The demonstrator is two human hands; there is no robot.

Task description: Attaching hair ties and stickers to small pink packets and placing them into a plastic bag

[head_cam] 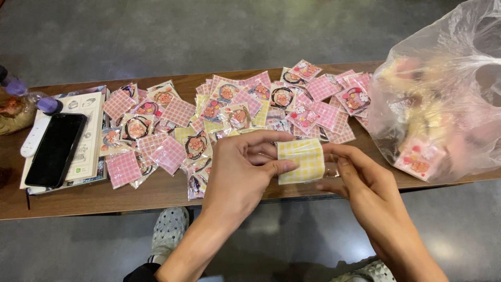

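Both hands meet over the near edge of the bench (156, 196), just at 6 o'clock of the packet spread. Left hand (237, 175): grip closed on the yellow gingham packet (301, 161), thumb on its lower left edge, fingers curled behind the top, so the packet is pinched at one end and held flat toward the camera. Right hand (365, 183): fingers lie along the packet's right edge and underside, supporting it; grip closed on the same packet, looser, apparently steadying so the left can work the flap. Packet sits clear of the bench surface, in the air between the two hands. At 12 o'clock of the hands, a scatter of small sleeved packets (229, 112), mostly pink gingham backs, some face up showing cartoon charms, overlapping in a loose layer rather than stacked, probably so each stays reachable. At 3 o'clock, a clear plastic bag (443, 99) slumps on the bench end, more packets inside. At 9 o'clock, a black phone (56, 149) rests on an open booklet (91, 136), a white remote-like bar (32, 138) beside it, kept apart from the packets.
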